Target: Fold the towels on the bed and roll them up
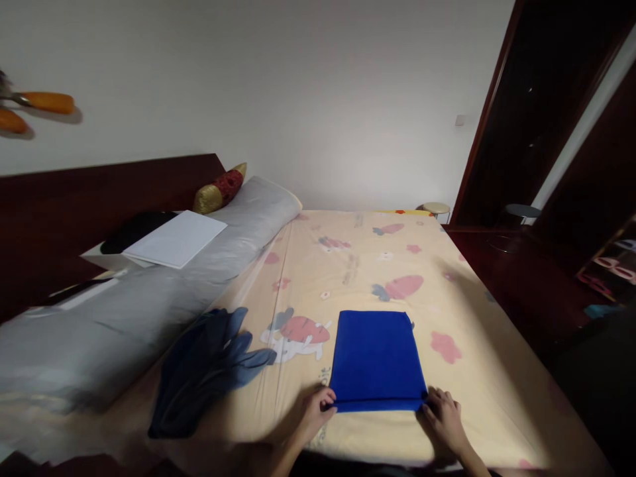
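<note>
Head view: a white open box (109, 260) sits on the long grey pillow (163, 291), a black item (136, 232) in or over it; which cannot be told. A white flat panel (176, 238) lies partly across it. At far right a rack (616, 262) holds shoes.

The blue folded cloth (377, 358) lies flat on the carrot-patterned bedsheet (348, 285), near the bed's close edge: a smooth, near-square panel with a narrow fold line along its near side. The left hand (318, 407) pinches its near left corner, fingers nearly closed; the right hand (446, 414) has its fingertips at the near right corner, their hold unclear. A crumpled dark-blue garment (209, 364) lies left of the cloth, well apart from it.
</note>
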Demonstrator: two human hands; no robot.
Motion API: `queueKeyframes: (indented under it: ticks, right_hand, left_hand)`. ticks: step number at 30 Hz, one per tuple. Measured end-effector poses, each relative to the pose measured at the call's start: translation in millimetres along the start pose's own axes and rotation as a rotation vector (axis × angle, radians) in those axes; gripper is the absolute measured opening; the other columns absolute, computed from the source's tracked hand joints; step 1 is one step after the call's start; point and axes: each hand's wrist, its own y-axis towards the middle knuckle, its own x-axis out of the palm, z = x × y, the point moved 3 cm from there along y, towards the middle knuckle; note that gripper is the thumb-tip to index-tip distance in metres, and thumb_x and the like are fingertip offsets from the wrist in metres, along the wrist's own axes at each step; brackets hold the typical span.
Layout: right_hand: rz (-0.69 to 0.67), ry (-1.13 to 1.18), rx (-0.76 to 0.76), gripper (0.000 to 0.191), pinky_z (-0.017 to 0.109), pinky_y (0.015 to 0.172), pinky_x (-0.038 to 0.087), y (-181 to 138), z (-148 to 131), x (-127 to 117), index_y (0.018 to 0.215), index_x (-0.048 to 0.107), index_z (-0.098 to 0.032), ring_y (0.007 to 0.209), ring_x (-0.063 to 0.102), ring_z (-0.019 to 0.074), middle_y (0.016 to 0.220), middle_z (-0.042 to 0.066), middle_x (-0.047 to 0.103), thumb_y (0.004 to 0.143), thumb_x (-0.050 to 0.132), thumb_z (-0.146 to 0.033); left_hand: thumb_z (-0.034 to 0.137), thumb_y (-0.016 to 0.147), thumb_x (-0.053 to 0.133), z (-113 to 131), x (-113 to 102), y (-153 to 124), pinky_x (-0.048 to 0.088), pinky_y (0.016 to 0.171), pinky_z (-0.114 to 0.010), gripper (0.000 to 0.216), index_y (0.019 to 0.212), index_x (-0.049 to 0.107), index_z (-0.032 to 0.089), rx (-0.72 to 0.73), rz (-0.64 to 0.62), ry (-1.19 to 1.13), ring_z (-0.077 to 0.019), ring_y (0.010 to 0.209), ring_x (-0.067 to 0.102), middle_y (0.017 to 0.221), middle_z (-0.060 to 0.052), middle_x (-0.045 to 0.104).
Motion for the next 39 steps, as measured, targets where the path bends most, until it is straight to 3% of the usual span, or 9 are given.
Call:
queueKeyframes:
  ticks: [2, 6, 9, 13, 18, 27, 31, 34, 39]
  right_hand:
    - [0.096, -0.091, -0.004, 0.027, 0.043, 0.092, 0.037, 4, -11, 1, 0.104, 0.065, -0.024, 0.106, 0.053, 0.0260, 0.115, 0.007, 0.063, 0.086, 0.046, -0.032]
    - [0.228, -0.178, -0.160, 0.042, 0.044, 0.098, 0.032, 3, -53, 16, 0.114, 0.060, -0.022, 0.108, 0.051, 0.0252, 0.115, 0.008, 0.062, 0.079, 0.041, -0.010]
    - [0.162, -0.070, -0.310, 0.040, 0.042, 0.094, 0.034, 1, -91, 37, 0.111, 0.059, -0.025, 0.104, 0.052, 0.0240, 0.109, 0.006, 0.063, 0.077, 0.045, -0.010]
    - [0.096, 0.019, -0.310, 0.023, 0.041, 0.086, 0.037, 1, -113, 48, 0.100, 0.060, -0.024, 0.095, 0.053, 0.0238, 0.098, 0.004, 0.063, 0.079, 0.051, -0.018]
    - [0.087, 0.024, -0.274, 0.011, 0.041, 0.087, 0.037, 3, -90, 28, 0.089, 0.061, -0.024, 0.092, 0.055, 0.0230, 0.092, 0.004, 0.065, 0.086, 0.051, -0.026]
    - [0.058, 0.163, -0.116, 0.024, 0.039, 0.087, 0.043, 0, -40, 7, 0.101, 0.066, -0.027, 0.093, 0.060, 0.0238, 0.099, 0.005, 0.070, 0.090, 0.049, -0.040]
    - [0.140, 0.032, -0.101, 0.025, 0.047, 0.090, 0.039, 2, -40, 15, 0.098, 0.067, -0.025, 0.097, 0.060, 0.0263, 0.101, 0.007, 0.070, 0.091, 0.044, -0.030]
    - [0.248, -0.106, -0.189, 0.037, 0.048, 0.096, 0.038, 0, -64, 33, 0.113, 0.064, -0.026, 0.110, 0.057, 0.0267, 0.118, 0.008, 0.067, 0.087, 0.040, -0.018]
    - [0.177, -0.088, -0.394, 0.055, 0.045, 0.107, 0.036, -2, -101, 69, 0.138, 0.047, -0.026, 0.129, 0.050, 0.0216, 0.142, 0.005, 0.053, 0.086, 0.036, -0.013]
  left_hand:
    - [0.016, 0.070, 0.055, 2, 2, 1, 0.049, 0.077, -0.030, 0.016, 0.081, 0.065, 0.022, -0.029, 0.049, 0.040, -0.0177, 0.079, 0.065, 0.076, -0.001, 0.069]
    - [0.008, 0.074, 0.045, 28, 30, -6, 0.036, 0.105, -0.047, 0.043, 0.108, 0.064, 0.026, -0.013, 0.164, 0.183, -0.0267, 0.121, 0.052, 0.120, -0.005, 0.064]
    - [0.009, 0.077, 0.044, 57, 74, -9, 0.037, 0.107, -0.045, 0.049, 0.119, 0.060, 0.030, 0.108, 0.142, 0.331, -0.0253, 0.125, 0.050, 0.130, -0.003, 0.060]
    - [0.010, 0.077, 0.046, 77, 114, -6, 0.043, 0.106, -0.040, 0.048, 0.120, 0.060, 0.026, 0.186, 0.160, 0.361, -0.0235, 0.124, 0.052, 0.129, -0.005, 0.062]
    - [0.023, 0.088, 0.045, 66, 93, -11, 0.046, 0.103, -0.041, 0.029, 0.112, 0.062, 0.027, 0.250, 0.210, 0.355, -0.0228, 0.118, 0.057, 0.119, -0.004, 0.066]
    - [0.030, 0.095, 0.042, 36, 51, -22, 0.050, 0.097, -0.031, 0.023, 0.107, 0.062, 0.029, 0.294, 0.155, 0.427, -0.0182, 0.115, 0.060, 0.109, 0.000, 0.070]
    - [0.025, 0.094, 0.041, 45, 62, -15, 0.049, 0.096, -0.038, 0.027, 0.111, 0.063, 0.027, 0.179, 0.253, 0.477, -0.0215, 0.111, 0.062, 0.112, -0.002, 0.070]
    - [0.013, 0.092, 0.036, 60, 84, -9, 0.047, 0.099, -0.040, 0.038, 0.115, 0.063, 0.026, 0.129, 0.301, 0.487, -0.0211, 0.114, 0.060, 0.121, -0.003, 0.067]
    - [0.010, 0.090, 0.033, 83, 111, -4, 0.043, 0.108, -0.035, 0.051, 0.140, 0.043, 0.020, 0.361, 0.209, 0.502, -0.0163, 0.134, 0.045, 0.146, -0.003, 0.050]
